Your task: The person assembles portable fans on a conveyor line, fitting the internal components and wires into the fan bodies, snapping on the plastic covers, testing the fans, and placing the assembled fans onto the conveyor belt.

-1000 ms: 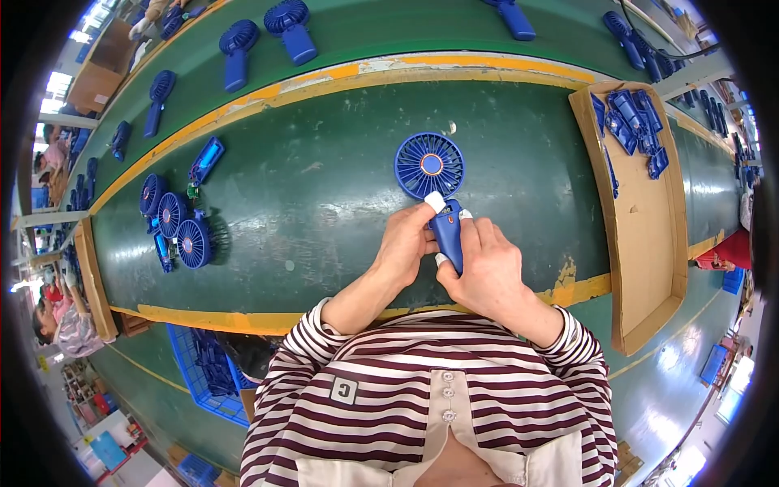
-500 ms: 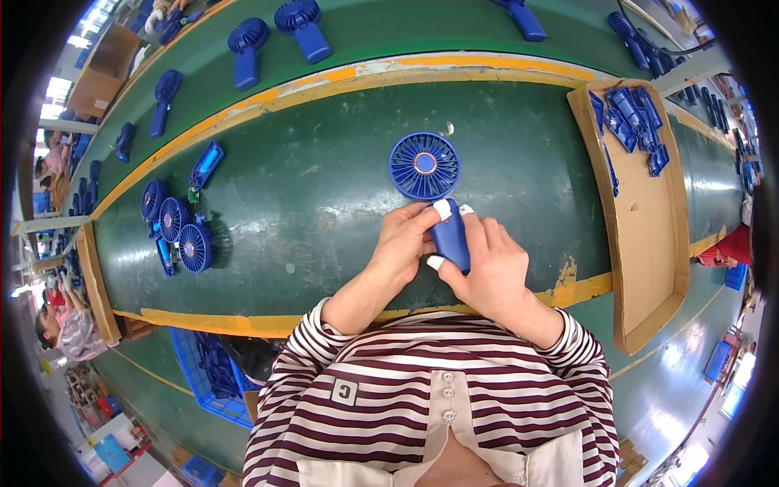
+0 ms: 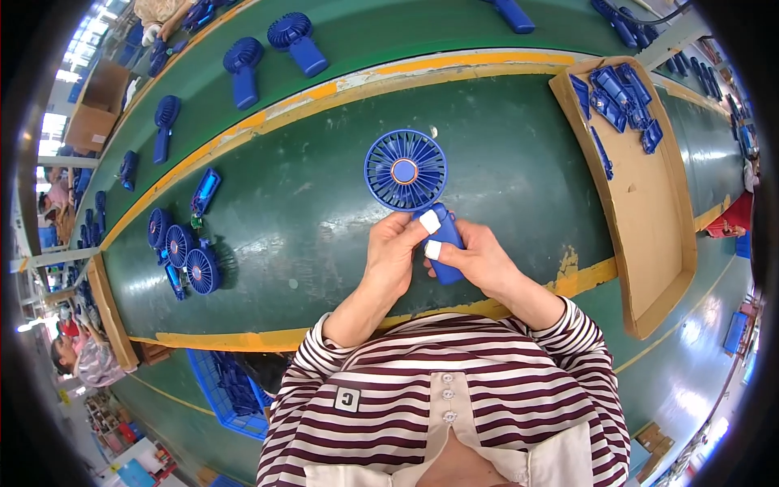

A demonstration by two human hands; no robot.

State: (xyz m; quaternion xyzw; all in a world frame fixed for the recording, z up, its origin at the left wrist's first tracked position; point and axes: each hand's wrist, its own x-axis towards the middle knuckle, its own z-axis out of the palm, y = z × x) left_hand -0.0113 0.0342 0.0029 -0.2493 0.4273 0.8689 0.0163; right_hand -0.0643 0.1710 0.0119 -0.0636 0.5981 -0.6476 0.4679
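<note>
A blue handheld fan [image 3: 406, 171] is held between my two hands, its round grille pointing away from me over the green bench. My left hand [image 3: 391, 248] grips the left side of the handle near its top, with a white-wrapped thumb on the front. On the other side, my right hand [image 3: 482, 258] closes around the handle [image 3: 449, 243], its white-wrapped thumb also pressed on the front. The fingers behind the handle are mostly hidden.
Several fan heads [image 3: 180, 243] and open handle parts [image 3: 206, 191] lie at the bench's left. A cardboard tray [image 3: 649, 268] with blue shells [image 3: 621, 97] stands at right. Beyond the yellow edge, fans [image 3: 297, 45] lie on a green belt. A blue crate [image 3: 231, 394] sits below left.
The fan has come closer and shifted slightly left, its head tilting up toward me. My right thumb has moved from the handle's lower side onto its front.
</note>
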